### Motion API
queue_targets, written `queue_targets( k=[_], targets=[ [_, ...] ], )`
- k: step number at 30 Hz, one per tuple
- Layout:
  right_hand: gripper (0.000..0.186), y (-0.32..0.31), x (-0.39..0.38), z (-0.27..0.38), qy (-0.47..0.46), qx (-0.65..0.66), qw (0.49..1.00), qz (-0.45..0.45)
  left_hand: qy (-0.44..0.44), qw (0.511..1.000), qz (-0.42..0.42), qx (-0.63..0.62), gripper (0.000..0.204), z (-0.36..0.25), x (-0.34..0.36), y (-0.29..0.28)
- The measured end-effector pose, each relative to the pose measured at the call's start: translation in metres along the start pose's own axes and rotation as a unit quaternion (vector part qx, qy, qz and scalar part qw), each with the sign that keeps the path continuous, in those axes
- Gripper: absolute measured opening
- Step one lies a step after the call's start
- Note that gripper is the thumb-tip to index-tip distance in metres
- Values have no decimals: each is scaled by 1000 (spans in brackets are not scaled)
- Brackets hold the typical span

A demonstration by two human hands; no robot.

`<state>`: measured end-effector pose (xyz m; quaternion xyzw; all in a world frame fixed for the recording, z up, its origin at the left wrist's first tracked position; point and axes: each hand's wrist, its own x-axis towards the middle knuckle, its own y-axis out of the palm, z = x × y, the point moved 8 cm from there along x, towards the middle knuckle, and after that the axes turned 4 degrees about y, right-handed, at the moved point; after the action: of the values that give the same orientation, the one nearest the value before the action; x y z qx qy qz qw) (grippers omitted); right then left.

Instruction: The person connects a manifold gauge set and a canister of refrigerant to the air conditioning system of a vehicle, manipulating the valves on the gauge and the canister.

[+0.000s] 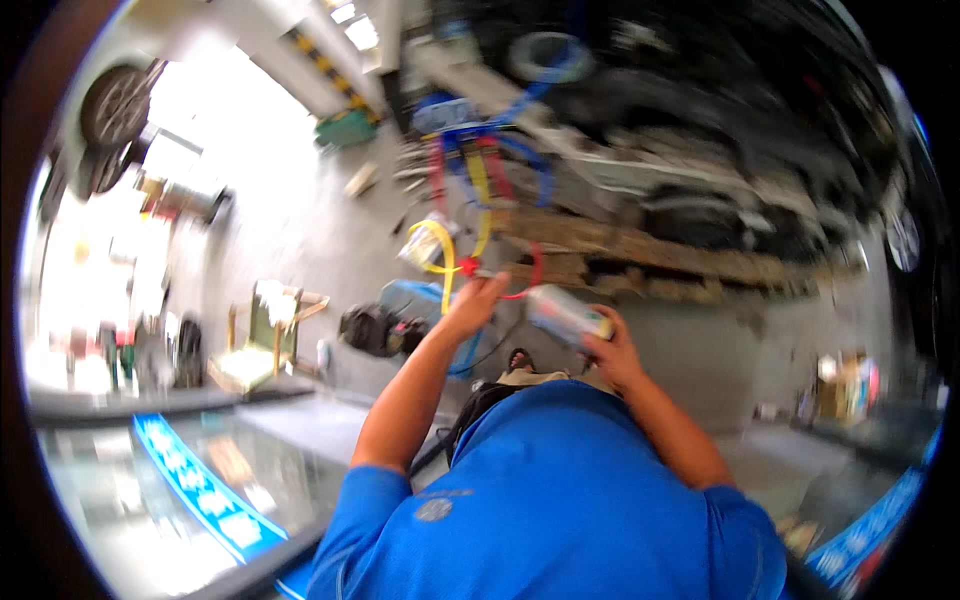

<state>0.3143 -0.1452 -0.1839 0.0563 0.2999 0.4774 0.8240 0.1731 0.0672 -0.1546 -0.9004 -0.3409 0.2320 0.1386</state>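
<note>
The pale can (562, 314) lies aslant before the blue-shirted person, its long axis running from far left to near right, its yellowish end toward them. The right hand (617, 350) is wrapped around that end. The left hand (478, 298), fingers narrowed, meets a red fitting (468, 266); blur hides whether it grips. I count one can, one fitting.

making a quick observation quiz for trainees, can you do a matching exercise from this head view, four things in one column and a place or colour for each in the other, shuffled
Things
1. pale can
2. red fitting
3. shirt
4. wooden boards

Places and colours
A. just beyond the left hand
B. brown
C. in the right hand
D. blue

Right pairs: 1-C, 2-A, 3-D, 4-B
</note>
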Motion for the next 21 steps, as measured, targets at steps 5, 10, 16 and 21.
queue_targets(
  k=[5,10,16,21],
  targets=[
    [45,-13,15,-33,109,179,978,-3,-54,988,-2,-142,43,25,-8,-23],
    [53,5,9,-39,178,267,946,48,-136,877,31,-460,38,61,-23,-18],
    [63,57,18,-5,129,281,941,136,-110,770,100,-620,62,69,-49,-23],
    [77,108,29,-4,193,109,937,271,-79,681,75,-724,73,94,-69,-31]
  ],
)
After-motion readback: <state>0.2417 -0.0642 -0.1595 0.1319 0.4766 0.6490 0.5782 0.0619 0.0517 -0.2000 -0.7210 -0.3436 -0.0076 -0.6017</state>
